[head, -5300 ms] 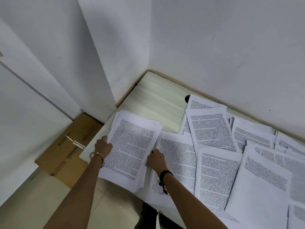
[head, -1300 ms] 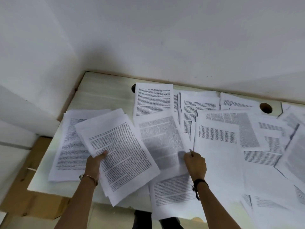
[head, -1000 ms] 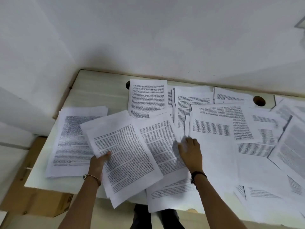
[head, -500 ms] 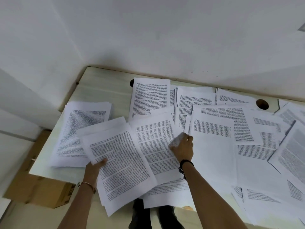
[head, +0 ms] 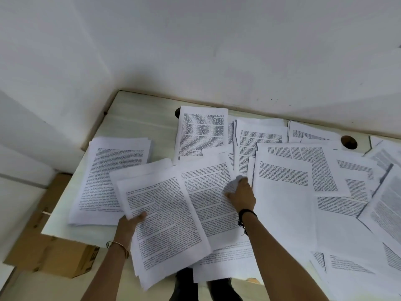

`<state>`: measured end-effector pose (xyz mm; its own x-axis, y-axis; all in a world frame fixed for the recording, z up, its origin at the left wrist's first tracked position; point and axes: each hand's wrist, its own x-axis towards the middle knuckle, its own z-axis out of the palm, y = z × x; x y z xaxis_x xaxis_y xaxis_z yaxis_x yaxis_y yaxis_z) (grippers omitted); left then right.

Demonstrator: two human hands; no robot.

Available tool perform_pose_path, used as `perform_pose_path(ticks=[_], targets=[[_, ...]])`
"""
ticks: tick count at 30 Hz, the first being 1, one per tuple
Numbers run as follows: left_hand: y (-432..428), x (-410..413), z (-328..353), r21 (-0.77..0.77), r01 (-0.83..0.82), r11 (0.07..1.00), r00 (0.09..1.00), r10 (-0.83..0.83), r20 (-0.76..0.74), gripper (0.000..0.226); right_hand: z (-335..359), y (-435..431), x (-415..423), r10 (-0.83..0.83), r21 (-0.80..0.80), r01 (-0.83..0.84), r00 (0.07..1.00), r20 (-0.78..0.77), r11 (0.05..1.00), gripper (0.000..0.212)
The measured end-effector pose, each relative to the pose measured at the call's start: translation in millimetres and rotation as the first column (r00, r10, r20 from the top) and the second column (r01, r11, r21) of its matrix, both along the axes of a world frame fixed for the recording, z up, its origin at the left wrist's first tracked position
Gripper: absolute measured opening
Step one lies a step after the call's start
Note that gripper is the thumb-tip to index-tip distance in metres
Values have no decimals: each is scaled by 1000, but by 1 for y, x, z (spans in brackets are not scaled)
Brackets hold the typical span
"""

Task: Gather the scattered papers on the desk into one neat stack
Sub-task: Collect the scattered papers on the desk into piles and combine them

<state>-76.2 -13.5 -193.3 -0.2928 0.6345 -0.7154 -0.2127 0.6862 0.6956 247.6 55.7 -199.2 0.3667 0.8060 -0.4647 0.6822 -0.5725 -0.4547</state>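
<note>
Right hand [head: 240, 193] slid left gripping sheet [head: 208, 192], left hand [head: 130, 222] clamping bundle [head: 165, 220] beside it

I see both my bare forearms reaching up from the bottom edge toward the table [head: 141, 124]. My left hand [head: 130, 222] sits nearer the table's front edge, thumb on top and fingers curled underneath, its grip closed on a bundle of sheets [head: 165, 218]. A thin bangle circles that wrist. My right hand [head: 240, 194] lies farther in over the table, palm down, fingertips pinching the far corner of one page [head: 208, 192]. A dark band wraps that wrist.
</note>
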Motion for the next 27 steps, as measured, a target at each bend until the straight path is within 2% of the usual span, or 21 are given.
perform_pose_path(ticks=[3,6,9,14,17,20,23,25,27], targets=[[1,0,-3,-18,13,1000,1000,-13,5,44,-1,-7,-9,58,36,-62,995,83,997,72],[4,-3,-6,-17,37,999,999,-37,2,47,1,-3,-8,112,70,-125,981,161,990,86],[8,-3,-8,-10,50,999,999,-50,8,47,3,7,0,153,44,-162,976,155,986,94],[12,2,-9,-18,73,997,997,-73,23,42,3,7,8,5,-7,-5,999,-48,1000,82],[13,4,-9,-10,84,996,996,-84,33,41,2,-5,3,-5,1,5,1000,30,1000,70],[16,6,-9,-4,91,996,995,-91,38,41,3,-11,-4,-16,65,7,990,137,998,74],[17,9,-10,-11,90,996,995,-90,36,40,5,-14,-15,-108,86,101,991,81,991,84],[17,11,-10,-18,95,995,995,-94,43,39,8,-14,-21,-187,79,186,982,4,979,80],[16,13,-10,-19,103,994,994,-103,45,39,8,-15,-22,-200,30,201,979,-41,979,73]])
